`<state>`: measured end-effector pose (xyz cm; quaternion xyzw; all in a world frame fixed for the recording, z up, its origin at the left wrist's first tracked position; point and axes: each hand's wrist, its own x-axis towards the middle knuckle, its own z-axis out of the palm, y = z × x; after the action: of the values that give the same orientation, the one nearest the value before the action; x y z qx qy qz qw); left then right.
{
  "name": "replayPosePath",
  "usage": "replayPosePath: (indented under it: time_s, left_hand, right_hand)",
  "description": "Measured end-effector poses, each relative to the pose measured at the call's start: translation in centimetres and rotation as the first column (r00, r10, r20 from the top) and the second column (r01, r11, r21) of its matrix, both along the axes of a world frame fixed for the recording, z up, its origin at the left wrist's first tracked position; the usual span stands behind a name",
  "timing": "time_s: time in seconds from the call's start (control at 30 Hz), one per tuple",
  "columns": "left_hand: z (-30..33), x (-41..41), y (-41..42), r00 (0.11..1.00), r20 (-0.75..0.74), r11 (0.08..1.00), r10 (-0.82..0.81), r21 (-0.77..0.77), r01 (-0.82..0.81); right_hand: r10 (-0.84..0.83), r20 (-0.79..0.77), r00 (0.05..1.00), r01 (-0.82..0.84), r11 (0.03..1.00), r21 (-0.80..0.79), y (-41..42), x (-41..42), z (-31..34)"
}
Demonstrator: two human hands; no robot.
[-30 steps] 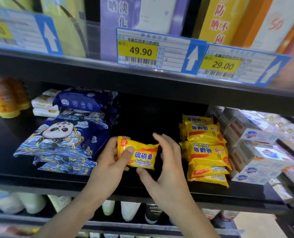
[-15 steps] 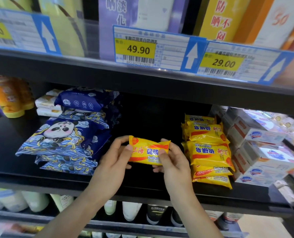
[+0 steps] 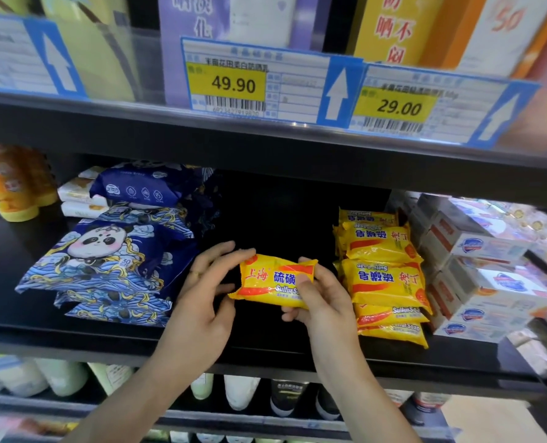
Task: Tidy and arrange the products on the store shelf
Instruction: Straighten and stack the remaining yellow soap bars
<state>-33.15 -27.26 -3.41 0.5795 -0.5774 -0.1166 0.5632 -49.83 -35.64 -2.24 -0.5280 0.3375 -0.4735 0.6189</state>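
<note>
Soap packet (image 3: 273, 281) pinched by right hand (image 3: 324, 294); left hand (image 3: 206, 282) perhaps touching.

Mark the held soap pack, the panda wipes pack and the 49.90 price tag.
held soap pack (image 3: 267, 281), head view, yellow front left of the thumb
panda wipes pack (image 3: 105, 251), head view, panda print
49.90 price tag (image 3: 233, 84), head view, yellow price field
</note>
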Motion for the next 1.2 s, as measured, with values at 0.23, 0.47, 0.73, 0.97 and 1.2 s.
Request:
replayPosePath:
  time_s: [0.23,0.47,0.73,0.97,1.2]
  left_hand:
    - [0.1,-0.5,0.2,0.977,0.192,0.996,0.093,-0.016,-0.092]
    - [0.4,-0.4,0.4,0.961,0.256,0.995,0.101,-0.020,-0.099]
    - [0.7,-0.6,0.5,0.990,0.131,0.995,0.046,0.079,-0.057]
    - [0.4,-0.4,0.4,0.998,0.059,0.985,0.017,0.172,-0.027]
    - [0.1,-0.1,0.1,0.998,-0.059,0.984,-0.023,0.177,0.033]
  right_hand:
    - [0.044,0.013,0.999,-0.044,0.996,0.076,0.1,0.0,0.4]
    - [0.042,-0.001,0.999,-0.042,0.993,0.109,0.1,-0.1,0.8]
    - [0.111,-0.013,0.994,-0.110,0.993,0.038,0.3,-0.4,0.8]
    - [0.202,-0.081,0.976,-0.209,0.973,-0.095,0.2,-1.1,0.5]
    - [0.232,-0.104,0.967,-0.245,0.960,-0.137,0.0,-1.1,0.3]
